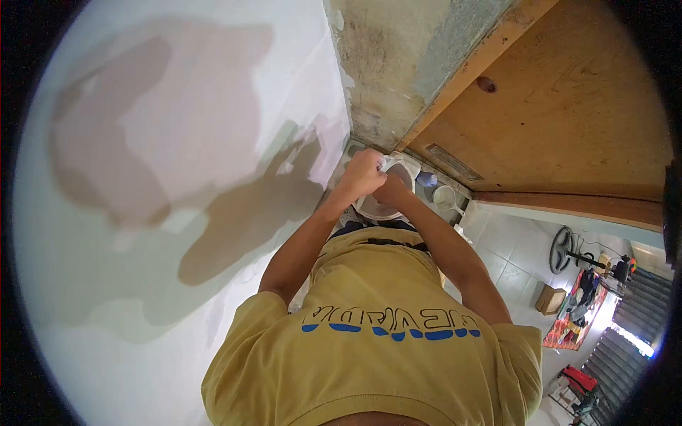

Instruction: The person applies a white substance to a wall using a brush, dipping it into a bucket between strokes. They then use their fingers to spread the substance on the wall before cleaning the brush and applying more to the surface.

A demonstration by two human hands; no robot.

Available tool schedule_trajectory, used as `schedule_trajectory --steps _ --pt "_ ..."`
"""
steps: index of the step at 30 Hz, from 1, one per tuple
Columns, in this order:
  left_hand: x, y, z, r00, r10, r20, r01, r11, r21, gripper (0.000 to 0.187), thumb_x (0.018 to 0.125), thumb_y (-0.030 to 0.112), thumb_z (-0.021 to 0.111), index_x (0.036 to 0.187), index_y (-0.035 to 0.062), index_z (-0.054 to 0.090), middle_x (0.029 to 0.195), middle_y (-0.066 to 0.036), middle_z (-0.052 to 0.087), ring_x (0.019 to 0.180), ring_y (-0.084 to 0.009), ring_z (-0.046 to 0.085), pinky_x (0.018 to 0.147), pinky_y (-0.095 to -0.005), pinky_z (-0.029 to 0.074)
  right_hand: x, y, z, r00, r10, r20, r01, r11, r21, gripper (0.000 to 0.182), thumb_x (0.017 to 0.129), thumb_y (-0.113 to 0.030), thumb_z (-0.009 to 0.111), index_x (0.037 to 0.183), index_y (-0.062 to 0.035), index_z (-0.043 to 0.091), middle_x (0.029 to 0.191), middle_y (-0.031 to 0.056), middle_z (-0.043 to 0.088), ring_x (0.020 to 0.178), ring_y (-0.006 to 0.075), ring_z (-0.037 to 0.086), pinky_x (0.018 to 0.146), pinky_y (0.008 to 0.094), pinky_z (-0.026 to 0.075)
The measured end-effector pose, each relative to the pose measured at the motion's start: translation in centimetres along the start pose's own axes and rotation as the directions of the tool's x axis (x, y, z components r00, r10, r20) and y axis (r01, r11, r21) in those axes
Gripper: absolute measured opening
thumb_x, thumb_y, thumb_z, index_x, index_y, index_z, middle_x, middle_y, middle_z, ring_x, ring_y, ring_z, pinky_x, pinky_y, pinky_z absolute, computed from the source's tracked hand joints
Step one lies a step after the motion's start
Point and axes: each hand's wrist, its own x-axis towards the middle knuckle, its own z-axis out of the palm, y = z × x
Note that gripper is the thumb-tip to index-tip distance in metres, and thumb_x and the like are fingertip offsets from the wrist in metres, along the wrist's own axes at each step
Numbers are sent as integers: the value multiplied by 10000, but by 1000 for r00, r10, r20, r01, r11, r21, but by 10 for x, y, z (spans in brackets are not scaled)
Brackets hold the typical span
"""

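My left hand (364, 172) and right hand (393, 192) are together at the bucket (372, 212), grip unclear; likely stiff, I'd take its rim.

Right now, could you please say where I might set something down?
The pale floor tiles between the white round container and the black round fan base look bare. It's crowded around the whitish round bucket: left hand, right hand, small blue item.
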Motion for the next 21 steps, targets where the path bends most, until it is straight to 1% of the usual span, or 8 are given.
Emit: schedule_trajectory --steps 3,7,10,12,13,15,17,21 --pt "-2 2 -1 1000 5 17 -5 1000 -12 231 653 125 710 742 -50 587 703 -224 599 661 -385 597 595 -408 468 -4 -5 -14 997 3 72 3 996 -85 149 784 -184 570 877 -102 652 820 121 688 769 339 667 684 442 523" --pt "-2 1 3 999 -31 12 31 999 -7 241 645 121 715 717 -54 565 648 -221 558 622 -386 570 575 -419 448 -6 -5 -18 992 19 124 -15 999 -37 158 796 -202 561 879 -108 656 832 122 690 770 336 671 689 440 529" --pt "-2 3 5 1000 -23 14 23 999 -25 248 641 116 715 698 -58 548 649 -223 557 615 -379 567 569 -422 438 -9 -10 -24 991 1 137 15 993 -117 164 798 -205 556 885 -113 659 843 125 691 785 334 672 700 437 533" --pt "-3 6 6 1000 -12 18 13 999 -37 249 640 115 715 694 -59 546 655 -224 562 618 -378 571 570 -420 440 -14 -14 -30 994 90 55 -91 996 20 158 798 -196 554 886 -116 658 856 121 692 805 327 672 709 432 535" --pt "-3 8 5 1000 -2 21 3 999 -49 250 638 114 716 690 -61 544 660 -225 567 620 -377 576 570 -418 441 -14 -13 -29 995 90 54 -91 996 20 158 798 -196 554 886 -116 658 856 121 692 805 327 672 709 432 535" --pt "-3 10 3 999 29 13 -28 998 -54 246 640 113 716 697 -61 551 662 -223 574 624 -374 583 573 -416 446 -13 -8 -26 995 -13 103 21 996 -85 161 796 -194 560 889 -106 657 869 116 693 827 325 671 715 429 533" --pt "-4 12 2 998 60 8 -59 996 -60 243 641 113 716 704 -61 558 665 -221 581 629 -371 591 576 -413 451 -13 -2 -18 992 -28 120 42 992 -117 166 789 -198 573 894 -101 657 868 119 692 822 323 671 713 430 534" --pt "-7 18 -1 1000 2 30 0 998 -57 223 647 112 717 732 -55 595 677 -210 610 641 -352 620 591 -406 470 -15 -3 -24 989 -28 145 50 988 -149 191 768 -216 610 898 -86 663 870 135 689 807 324 672 711 436 532"
